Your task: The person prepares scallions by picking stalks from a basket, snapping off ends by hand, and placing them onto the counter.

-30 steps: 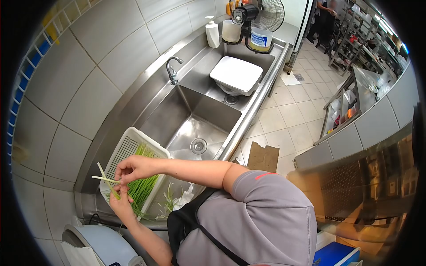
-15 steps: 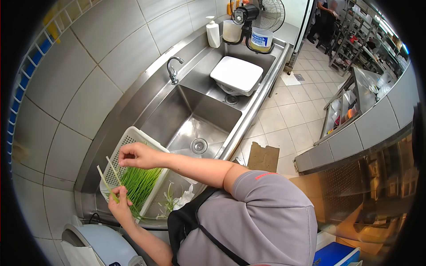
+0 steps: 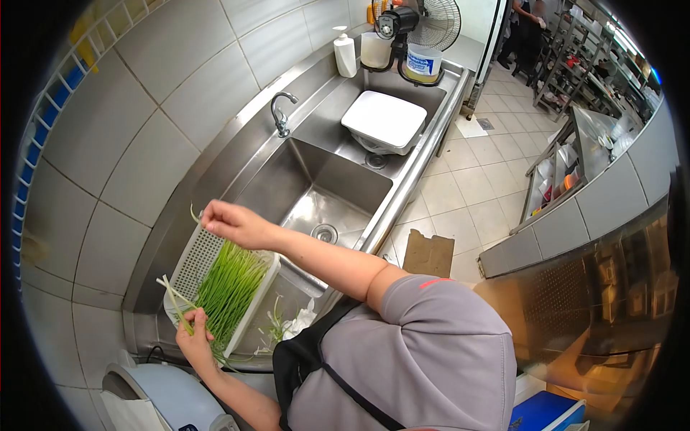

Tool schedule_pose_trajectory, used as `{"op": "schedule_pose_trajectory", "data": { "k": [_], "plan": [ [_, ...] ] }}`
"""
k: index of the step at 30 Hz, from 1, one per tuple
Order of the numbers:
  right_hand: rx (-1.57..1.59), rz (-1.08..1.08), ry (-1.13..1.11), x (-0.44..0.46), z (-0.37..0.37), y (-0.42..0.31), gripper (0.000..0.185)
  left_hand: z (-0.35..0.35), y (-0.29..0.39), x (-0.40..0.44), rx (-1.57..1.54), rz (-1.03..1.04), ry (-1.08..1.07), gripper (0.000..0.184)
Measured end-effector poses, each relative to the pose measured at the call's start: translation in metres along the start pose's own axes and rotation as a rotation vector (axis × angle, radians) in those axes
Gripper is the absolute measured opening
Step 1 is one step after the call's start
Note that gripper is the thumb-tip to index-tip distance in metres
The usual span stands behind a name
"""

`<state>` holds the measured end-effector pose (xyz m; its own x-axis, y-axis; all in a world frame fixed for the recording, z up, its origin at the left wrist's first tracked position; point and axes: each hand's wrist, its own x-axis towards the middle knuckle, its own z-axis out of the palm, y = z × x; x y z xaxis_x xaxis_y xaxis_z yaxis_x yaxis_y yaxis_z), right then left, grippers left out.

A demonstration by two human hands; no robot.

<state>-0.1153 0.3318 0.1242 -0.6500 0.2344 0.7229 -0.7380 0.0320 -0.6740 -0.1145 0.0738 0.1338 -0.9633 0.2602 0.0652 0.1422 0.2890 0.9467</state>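
My left hand [image 3: 195, 336] pinches a few spring onion stalks [image 3: 175, 298], their pale ends pointing up and away, over the near end of a white perforated basket [image 3: 192, 258]. Inside the basket lies a thick layer of green spring onions [image 3: 230, 291], lined up side by side. My right hand [image 3: 233, 223] is raised above the basket's far end, fingers closed, with a thin pale curled strip [image 3: 194, 213] sticking out of them. Loose peelings [image 3: 275, 323] and crumpled white material [image 3: 298, 320] lie on the steel beside the basket.
A steel sink basin [image 3: 316, 194] with a tap [image 3: 282, 115] lies beyond the basket. Farther off are a white lidded tub [image 3: 384, 122], a pump bottle [image 3: 345, 54] and a fan [image 3: 431, 21]. A pale blue rounded appliance [image 3: 165, 395] stands close on my left. Another person [image 3: 525, 32] is in the distance.
My right hand has moved up and away from the stalks, now with a thin strip in its fingers. My left hand stays nearly in place, still holding the stalks.
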Motion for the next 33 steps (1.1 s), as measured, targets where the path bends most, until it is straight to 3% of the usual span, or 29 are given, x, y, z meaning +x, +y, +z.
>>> {"op": "schedule_pose_trajectory", "data": {
  "k": [4,8,11,17,20,23,29,33],
  "plan": [
    [-0.087,0.134,-0.329,-0.016,0.017,-0.024,0.013,0.003,0.006,-0.002,0.050,0.038,-0.005,0.020],
    [-0.246,0.062,-0.487,-0.028,0.037,-0.025,0.010,0.002,0.017,-0.009,0.151,0.037,-0.062,0.017],
    [-0.417,-0.107,-0.493,-0.031,0.041,-0.017,0.015,-0.006,0.022,-0.016,0.187,0.020,-0.104,0.015],
    [-0.271,0.012,-0.497,-0.034,0.046,-0.028,0.018,-0.011,0.025,-0.023,0.228,-0.034,-0.163,0.016],
    [-0.220,-0.051,-0.465,-0.036,0.048,-0.036,0.016,-0.008,0.028,-0.024,0.219,-0.025,-0.182,0.016],
    [-0.312,-0.163,-0.518,-0.037,0.044,-0.024,0.015,-0.006,0.030,-0.026,0.211,-0.018,-0.189,0.017],
    [-0.468,-0.158,-0.567,-0.032,0.033,-0.019,0.014,-0.016,0.035,-0.032,0.227,-0.042,-0.204,0.017],
    [-0.406,-0.118,-0.558,-0.028,0.024,-0.022,0.014,-0.027,0.035,-0.036,0.181,-0.059,-0.182,0.017]
  ]
}}
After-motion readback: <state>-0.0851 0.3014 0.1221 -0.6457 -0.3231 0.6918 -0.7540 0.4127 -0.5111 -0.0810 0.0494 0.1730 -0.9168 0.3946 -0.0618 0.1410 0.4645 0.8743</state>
